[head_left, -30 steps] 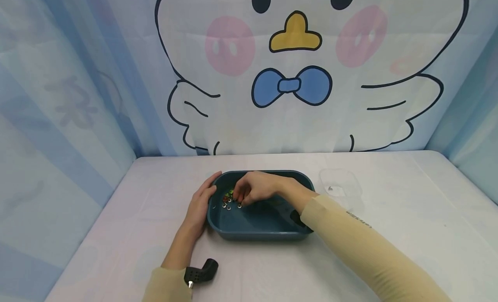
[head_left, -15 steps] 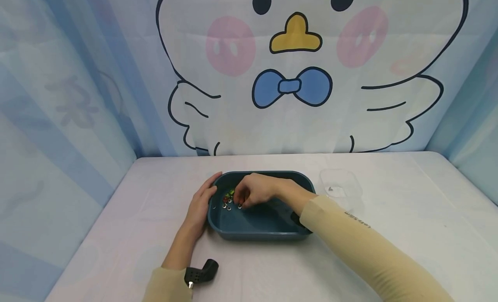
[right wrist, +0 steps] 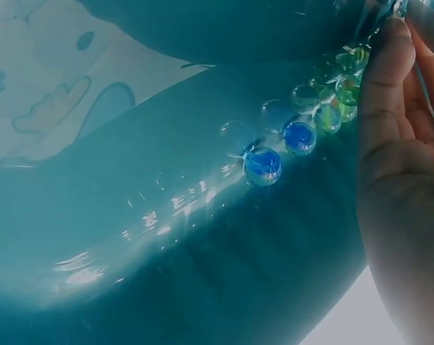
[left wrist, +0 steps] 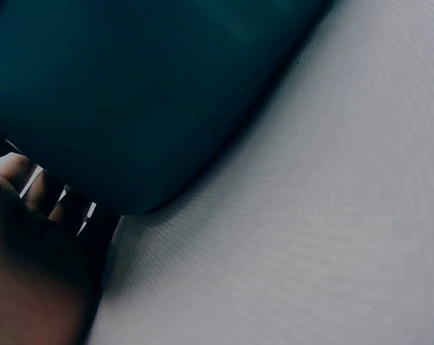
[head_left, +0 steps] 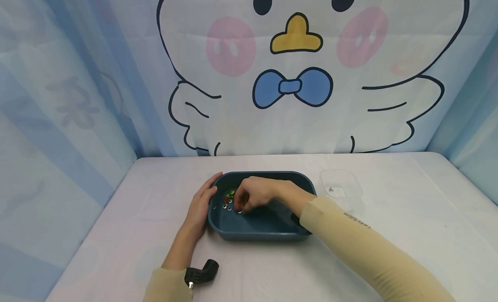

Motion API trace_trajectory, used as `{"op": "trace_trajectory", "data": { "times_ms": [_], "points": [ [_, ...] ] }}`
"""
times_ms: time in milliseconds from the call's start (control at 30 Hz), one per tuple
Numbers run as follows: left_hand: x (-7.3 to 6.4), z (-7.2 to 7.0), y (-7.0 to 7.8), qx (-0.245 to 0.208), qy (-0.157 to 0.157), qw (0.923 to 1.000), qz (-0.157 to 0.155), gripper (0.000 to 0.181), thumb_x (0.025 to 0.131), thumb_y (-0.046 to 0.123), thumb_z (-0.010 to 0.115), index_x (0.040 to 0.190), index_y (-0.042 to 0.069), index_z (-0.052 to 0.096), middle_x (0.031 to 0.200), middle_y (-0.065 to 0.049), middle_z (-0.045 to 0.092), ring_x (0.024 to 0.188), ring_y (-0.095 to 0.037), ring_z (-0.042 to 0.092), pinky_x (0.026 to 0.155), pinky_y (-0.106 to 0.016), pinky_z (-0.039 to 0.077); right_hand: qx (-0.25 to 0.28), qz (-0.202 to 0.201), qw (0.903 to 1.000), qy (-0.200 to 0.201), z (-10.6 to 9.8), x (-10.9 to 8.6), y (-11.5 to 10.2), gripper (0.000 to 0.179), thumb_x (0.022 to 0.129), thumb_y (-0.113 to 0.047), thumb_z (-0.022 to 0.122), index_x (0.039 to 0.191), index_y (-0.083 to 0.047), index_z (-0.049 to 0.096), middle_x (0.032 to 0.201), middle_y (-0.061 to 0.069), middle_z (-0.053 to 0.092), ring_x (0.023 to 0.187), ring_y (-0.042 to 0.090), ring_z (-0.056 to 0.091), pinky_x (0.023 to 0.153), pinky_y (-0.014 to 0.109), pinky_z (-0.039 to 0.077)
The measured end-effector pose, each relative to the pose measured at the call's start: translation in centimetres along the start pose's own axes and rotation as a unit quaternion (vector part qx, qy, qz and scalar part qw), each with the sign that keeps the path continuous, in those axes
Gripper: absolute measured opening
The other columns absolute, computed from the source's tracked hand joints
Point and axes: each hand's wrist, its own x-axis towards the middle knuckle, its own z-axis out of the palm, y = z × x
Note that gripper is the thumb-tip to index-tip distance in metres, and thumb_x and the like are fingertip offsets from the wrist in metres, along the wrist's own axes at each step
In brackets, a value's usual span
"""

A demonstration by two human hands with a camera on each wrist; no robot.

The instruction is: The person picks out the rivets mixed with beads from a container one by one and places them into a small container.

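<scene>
Glass marbles (right wrist: 264, 167), clear with blue or green and yellow swirls, lie inside a dark teal rectangular tub (head_left: 256, 236). In the head view the marbles (head_left: 229, 200) gather at the tub's left end. My right hand (head_left: 256, 192) reaches into the tub from the right, its fingertips pinching a small clear marble (head_left: 239, 211) low over the floor. The right wrist view shows the thumb and fingers (right wrist: 389, 54) close together on it, partly cut off at the top. My left hand (head_left: 199, 207) rests along the tub's left outer wall, fingers fairly straight, thumb at the rim.
A clear plastic box (head_left: 341, 184) with a small dark spot in it stands to the right of the tub. A white cloth covers the table (head_left: 116, 232). Behind it hangs a curtain (head_left: 288, 129) with a cartoon bird.
My right hand has shifted slightly toward me within the tub, and the marble at its fingertips has moved the same way. My left hand and the tub have stayed in place.
</scene>
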Motion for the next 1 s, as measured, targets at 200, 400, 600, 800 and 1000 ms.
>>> {"op": "trace_trajectory", "data": {
  "times_ms": [200, 400, 600, 800, 1000],
  "points": [
    [-0.02, 0.03, 0.05, 0.001, 0.001, 1.0000, 0.000, 0.047, 0.107, 0.020, 0.033, 0.153, 0.016, 0.045, 0.159, -0.005, 0.037, 0.149, -0.024, 0.026, 0.121, -0.049, 0.015, -0.012, 0.003, 0.9999, 0.003, 0.09, 0.12, -0.14, 0.013, 0.088, -0.002, 0.073, 0.100, -0.006, 0.076, 0.091, 0.002, 0.071, 0.080, 0.003, 0.062, 0.078, 0.019, 0.051],
    [0.00, -0.05, 0.12, 0.000, 0.002, 1.0000, -0.004, 0.047, 0.107, 0.021, 0.033, 0.152, 0.018, 0.046, 0.159, -0.004, 0.037, 0.149, -0.024, 0.027, 0.121, -0.049, 0.015, -0.019, 0.004, 0.9998, 0.007, 0.20, 0.25, -0.28, 0.010, 0.088, -0.003, 0.075, 0.097, -0.007, 0.076, 0.086, -0.005, 0.068, 0.078, 0.003, 0.061, 0.076, 0.020, 0.051],
    [0.04, -0.07, 0.19, 0.003, 0.004, 1.0000, -0.008, 0.047, 0.107, 0.021, 0.033, 0.152, 0.018, 0.046, 0.160, -0.003, 0.036, 0.149, -0.024, 0.025, 0.121, -0.049, 0.014, -0.020, -0.002, 0.9998, 0.004, 0.23, 0.32, -0.15, 0.008, 0.088, -0.003, 0.077, 0.093, -0.008, 0.076, 0.083, -0.007, 0.067, 0.078, 0.004, 0.061, 0.076, 0.020, 0.052],
    [0.01, -0.02, 0.19, 0.004, 0.002, 1.0000, -0.007, 0.047, 0.107, 0.021, 0.033, 0.153, 0.018, 0.045, 0.160, -0.004, 0.036, 0.149, -0.024, 0.025, 0.121, -0.049, 0.015, -0.026, 0.005, 0.9996, 0.001, 0.27, 0.35, -0.10, 0.005, 0.089, -0.004, 0.076, 0.091, -0.009, 0.076, 0.082, -0.007, 0.067, 0.078, 0.004, 0.061, 0.076, 0.020, 0.052],
    [0.01, 0.01, 0.13, 0.000, 0.002, 1.0000, -0.009, 0.047, 0.107, 0.021, 0.033, 0.153, 0.018, 0.045, 0.160, -0.004, 0.035, 0.149, -0.024, 0.025, 0.121, -0.049, 0.015, -0.025, 0.008, 0.9996, 0.003, 0.33, 0.25, -0.27, 0.005, 0.089, -0.005, 0.076, 0.089, -0.010, 0.076, 0.081, -0.008, 0.068, 0.077, 0.003, 0.061, 0.076, 0.020, 0.052]
  ]
}}
